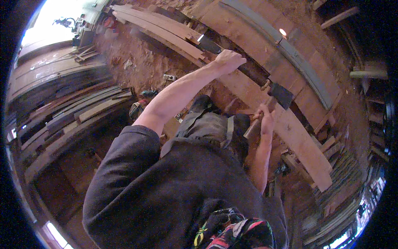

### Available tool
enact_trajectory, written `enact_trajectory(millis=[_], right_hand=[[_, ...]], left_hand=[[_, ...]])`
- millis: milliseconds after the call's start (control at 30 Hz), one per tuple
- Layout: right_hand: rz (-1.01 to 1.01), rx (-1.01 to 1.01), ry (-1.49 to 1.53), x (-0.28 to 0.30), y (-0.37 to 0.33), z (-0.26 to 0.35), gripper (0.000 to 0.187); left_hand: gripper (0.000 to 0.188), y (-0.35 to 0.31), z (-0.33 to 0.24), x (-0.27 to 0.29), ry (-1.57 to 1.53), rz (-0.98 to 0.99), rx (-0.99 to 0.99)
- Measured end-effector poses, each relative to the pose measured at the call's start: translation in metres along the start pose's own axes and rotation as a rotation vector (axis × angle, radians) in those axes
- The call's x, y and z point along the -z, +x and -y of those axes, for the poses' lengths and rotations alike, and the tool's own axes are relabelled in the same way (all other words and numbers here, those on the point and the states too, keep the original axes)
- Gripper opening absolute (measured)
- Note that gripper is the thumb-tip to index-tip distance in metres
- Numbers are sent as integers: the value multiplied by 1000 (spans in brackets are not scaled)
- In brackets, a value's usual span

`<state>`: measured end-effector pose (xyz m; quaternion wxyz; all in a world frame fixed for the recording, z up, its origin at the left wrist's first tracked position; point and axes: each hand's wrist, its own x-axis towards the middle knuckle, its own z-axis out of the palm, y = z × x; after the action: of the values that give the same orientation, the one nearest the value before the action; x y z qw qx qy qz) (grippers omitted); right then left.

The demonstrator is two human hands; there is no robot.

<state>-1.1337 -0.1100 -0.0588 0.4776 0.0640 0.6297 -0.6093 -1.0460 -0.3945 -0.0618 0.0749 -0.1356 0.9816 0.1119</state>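
My left hand (pixel 230 61) is closed at the edge of a long pale board (pixel 244 87); whatever it grips is hidden beneath the fingers. My right hand (pixel 266 118) wraps round the wooden handle (pixel 253 129) of a short tool. The tool's dark, broad, squarish head (pixel 282 96) lies over the board's far edge; whether it is a hatchet or a mallet I cannot tell. Beside the head shows a small light-brown piece (pixel 265 86), perhaps a wood chip. Just past my left hand is a dark block (pixel 210 45) with a bright spot at its end.
More long planks (pixel 161 31) extend to the far left. Beyond the board lie a wide wooden surface (pixel 257 31) and a grey metal rail (pixel 286 52). Stacked timber (pixel 78 112) stands at the left, and thin strips (pixel 331 199) lie at the right. A white power socket (pixel 169 77) rests on the reddish ground.
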Motion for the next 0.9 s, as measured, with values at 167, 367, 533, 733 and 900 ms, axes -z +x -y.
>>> enact_trajectory(millis=[167,367,533,733,900], right_hand=[[-8,140,99,-12,19,-14,18],[135,-41,-60,-18,-5,12,22],[166,-76,-110,47,12,-12,27],[168,17,-320,94,0,-26,24],[-121,508,-1027,173,27,-59,36]], left_hand=[[15,6,3,0,32,67,20],[15,-2,28,-2,6,9,-10],[17,1,15,32,123,350,-123],[9,-1,-38,31,218,267,-180],[11,-20,-104,41,-75,170,-258]])
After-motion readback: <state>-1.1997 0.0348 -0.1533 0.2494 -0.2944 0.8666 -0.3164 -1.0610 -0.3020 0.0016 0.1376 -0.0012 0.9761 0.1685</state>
